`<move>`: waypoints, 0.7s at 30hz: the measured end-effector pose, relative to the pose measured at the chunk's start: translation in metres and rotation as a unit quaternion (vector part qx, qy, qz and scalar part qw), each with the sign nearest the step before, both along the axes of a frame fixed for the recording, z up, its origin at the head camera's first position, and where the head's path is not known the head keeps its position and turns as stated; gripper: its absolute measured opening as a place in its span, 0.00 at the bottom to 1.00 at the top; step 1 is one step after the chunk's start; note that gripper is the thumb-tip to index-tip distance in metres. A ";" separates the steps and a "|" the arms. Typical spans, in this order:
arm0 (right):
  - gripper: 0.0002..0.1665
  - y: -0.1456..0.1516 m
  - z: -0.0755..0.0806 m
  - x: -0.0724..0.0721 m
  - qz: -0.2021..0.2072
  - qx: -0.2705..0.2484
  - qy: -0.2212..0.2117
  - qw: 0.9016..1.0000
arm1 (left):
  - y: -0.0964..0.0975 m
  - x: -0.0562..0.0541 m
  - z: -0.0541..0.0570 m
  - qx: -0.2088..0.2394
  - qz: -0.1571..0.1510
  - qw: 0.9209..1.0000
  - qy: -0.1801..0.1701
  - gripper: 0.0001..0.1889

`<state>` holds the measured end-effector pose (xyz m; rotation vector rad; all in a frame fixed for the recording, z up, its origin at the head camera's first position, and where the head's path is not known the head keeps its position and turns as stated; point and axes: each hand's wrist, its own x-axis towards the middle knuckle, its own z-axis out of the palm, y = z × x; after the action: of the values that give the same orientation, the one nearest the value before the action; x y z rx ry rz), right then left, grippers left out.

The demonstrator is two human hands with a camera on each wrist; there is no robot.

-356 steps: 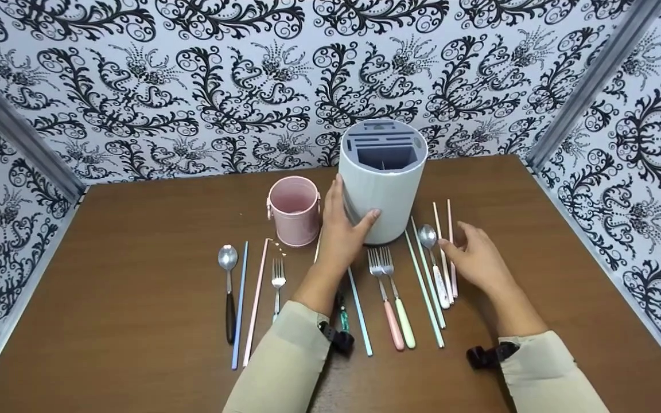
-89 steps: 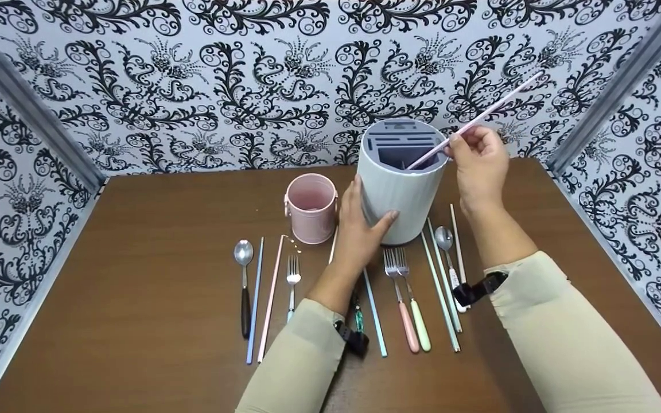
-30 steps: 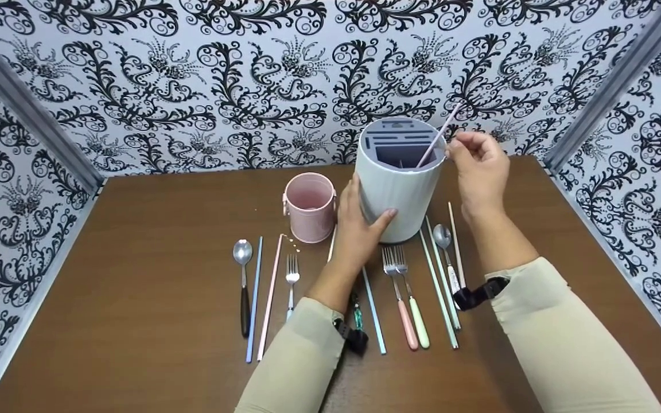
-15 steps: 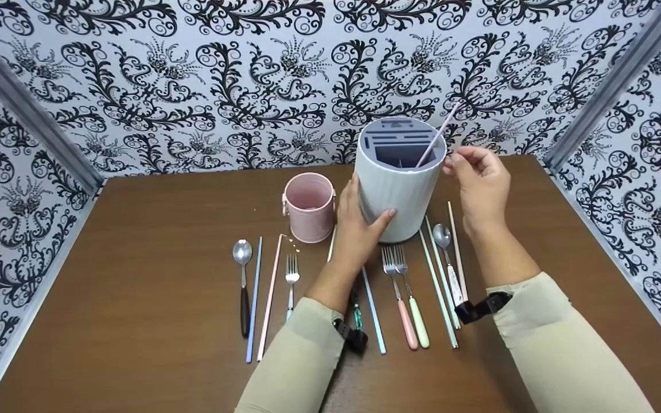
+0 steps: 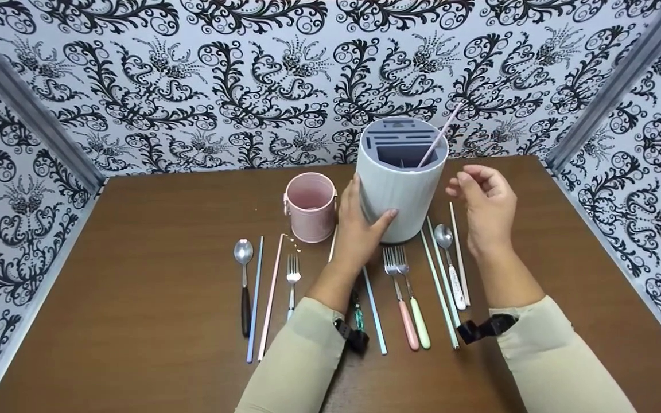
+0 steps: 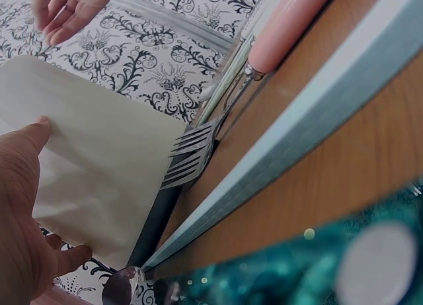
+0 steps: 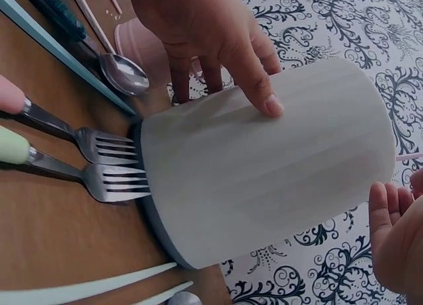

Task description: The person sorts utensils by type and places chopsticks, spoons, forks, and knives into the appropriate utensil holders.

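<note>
A white utensil holder with a grey slotted top stands at the back of the table. My left hand holds its side, thumb across the front and fingers round the left. One pink chopstick leans in the large front compartment, its upper end sticking out to the right. To the right of the holder, my right hand is raised with fingers loosely bent and nothing between them. Below it lie a pale pink chopstick, a spoon with a white handle and two pale green chopsticks.
Two forks with pink and green handles lie before the holder. A pink cup stands to its left. Farther left lie a fork, a pink chopstick, a blue chopstick and a black-handled spoon. Patterned walls enclose the table.
My right hand took up a pink chopstick from the right, lowered it into the holder and let go. It has since moved down and slightly right. My left hand stays on the holder.
</note>
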<state>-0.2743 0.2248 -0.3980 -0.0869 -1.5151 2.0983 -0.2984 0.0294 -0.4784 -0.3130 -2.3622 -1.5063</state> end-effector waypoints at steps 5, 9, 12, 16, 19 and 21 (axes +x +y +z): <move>0.06 0.002 -0.010 0.008 0.002 -0.033 -0.008 0.999 | 0.000 -0.001 0.001 -0.005 0.001 1.000 -0.004 0.53; 0.06 0.007 -0.019 0.012 -0.002 -0.042 -0.019 0.999 | 0.000 -0.001 0.001 -0.007 0.001 1.000 -0.008 0.53; 0.05 0.010 -0.026 0.015 -0.004 -0.041 -0.028 0.999 | 0.000 -0.002 0.000 -0.006 0.000 1.000 -0.008 0.53; 0.04 0.015 -0.034 0.018 -0.007 -0.035 -0.044 0.998 | 0.000 -0.002 0.000 -0.005 0.001 1.000 -0.007 0.53; 0.04 0.017 -0.038 0.019 -0.008 -0.036 -0.053 0.998 | -0.001 -0.002 -0.001 -0.006 0.002 1.000 -0.007 0.53; 0.04 0.019 -0.040 0.020 -0.008 -0.040 -0.058 0.997 | 0.000 -0.002 -0.001 -0.007 0.002 1.000 -0.007 0.53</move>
<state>-0.2539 0.2433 -0.4384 -0.2543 -1.4918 2.1737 -0.3002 0.0290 -0.4791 -0.3022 -2.3833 -1.4963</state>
